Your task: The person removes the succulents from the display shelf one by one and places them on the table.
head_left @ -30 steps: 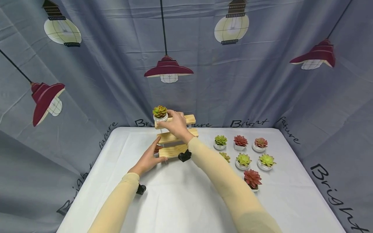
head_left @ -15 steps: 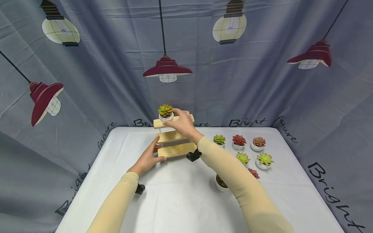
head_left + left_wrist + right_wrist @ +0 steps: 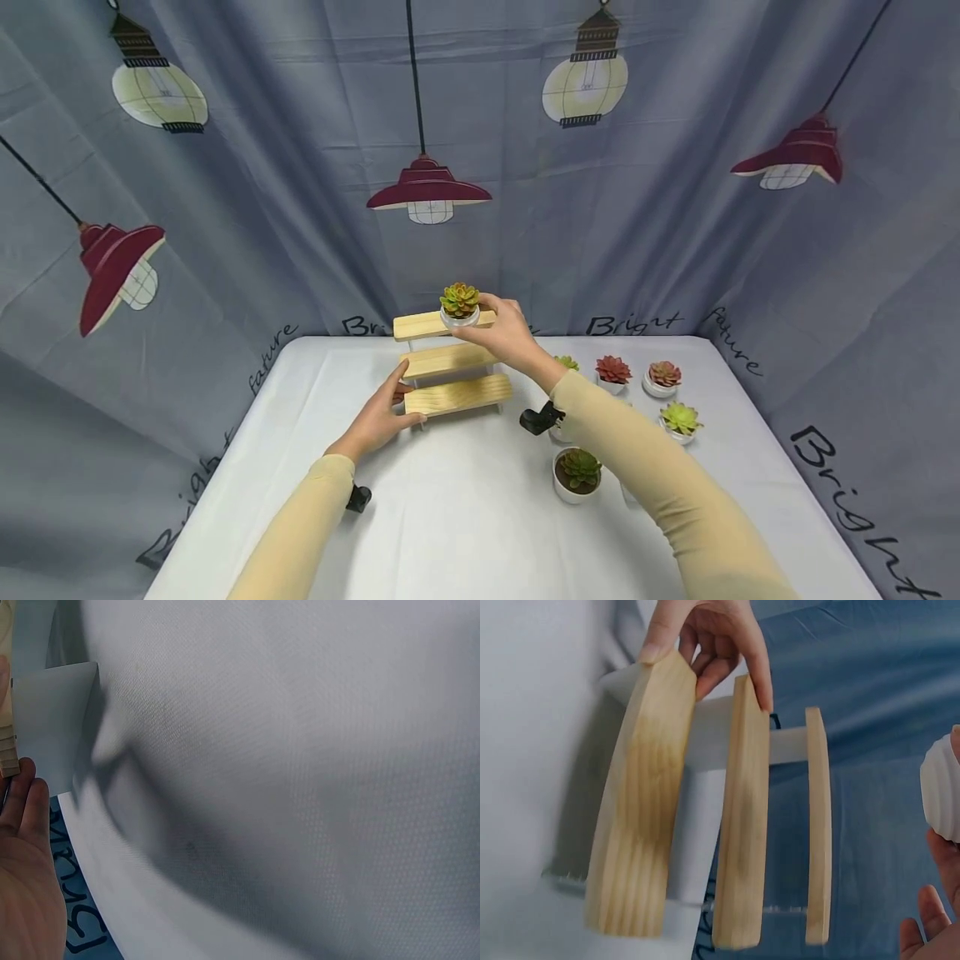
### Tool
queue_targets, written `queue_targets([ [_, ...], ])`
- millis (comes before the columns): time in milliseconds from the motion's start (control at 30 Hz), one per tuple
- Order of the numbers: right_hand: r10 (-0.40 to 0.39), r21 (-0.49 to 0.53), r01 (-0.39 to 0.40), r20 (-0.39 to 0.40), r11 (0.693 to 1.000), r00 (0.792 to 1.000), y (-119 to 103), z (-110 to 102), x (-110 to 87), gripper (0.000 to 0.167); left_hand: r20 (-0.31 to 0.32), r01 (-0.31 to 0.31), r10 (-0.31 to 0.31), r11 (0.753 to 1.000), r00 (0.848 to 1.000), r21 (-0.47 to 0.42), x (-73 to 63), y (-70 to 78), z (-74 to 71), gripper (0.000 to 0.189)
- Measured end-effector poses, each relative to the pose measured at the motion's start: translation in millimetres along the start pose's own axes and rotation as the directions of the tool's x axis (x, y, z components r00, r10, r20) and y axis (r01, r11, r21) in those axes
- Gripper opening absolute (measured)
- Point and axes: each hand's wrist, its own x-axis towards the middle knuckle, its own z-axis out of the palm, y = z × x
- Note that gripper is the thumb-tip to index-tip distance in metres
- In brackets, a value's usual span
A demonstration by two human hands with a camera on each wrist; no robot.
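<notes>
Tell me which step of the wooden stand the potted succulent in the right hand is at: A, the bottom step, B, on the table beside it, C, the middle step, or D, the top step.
D: the right hand holds the potted succulent at the top step of the wooden stand.

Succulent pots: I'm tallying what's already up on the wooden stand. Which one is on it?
Only the green-and-orange succulent pot, gripped by the right hand on the stand's top tier; the others sit on the table.

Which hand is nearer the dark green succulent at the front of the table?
Neither is close. The right hand, on the potted succulent on the wooden stand, and the left hand, on the stand's left end, look about equally far from that dark green succulent.
</notes>
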Motion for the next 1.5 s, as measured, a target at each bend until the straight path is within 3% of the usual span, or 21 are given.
queue_targets([
  [167, 0.028, 0.016, -0.028, 0.015, 0.999, 1.0, 16.1, -14.3, -17.9, 0.089, 0.01, 0.029, -0.029, 1.0, 1.0, -0.01, -6.4, -6.1, 4.6, 0.112],
  [700, 0.15, -0.044, -0.15, 0.006, 0.988, 0.989, 45.0, -85.5, -65.7, 0.108, 0.003, 0.026, -0.026, 0.999, 1.0, -0.028, -1.1, -2.9, 4.9, 0.113],
  [1300, 0.209, -0.158, -0.215, -0.05, 0.964, 0.977, 90.6, -157.8, -137.7, 0.107, 0.014, 0.021, -0.021, 0.999, 1.0, -0.03, 2.3, -2.9, 1.8, 0.114],
  [1500, 0.259, -0.194, -0.27, -0.083, 0.943, 0.962, 110.0, -178.8, -164.0, 0.109, 0.013, 0.006, -0.006, 0.999, 1.0, -0.037, 2.2, -2.7, 1.5, 0.113],
])
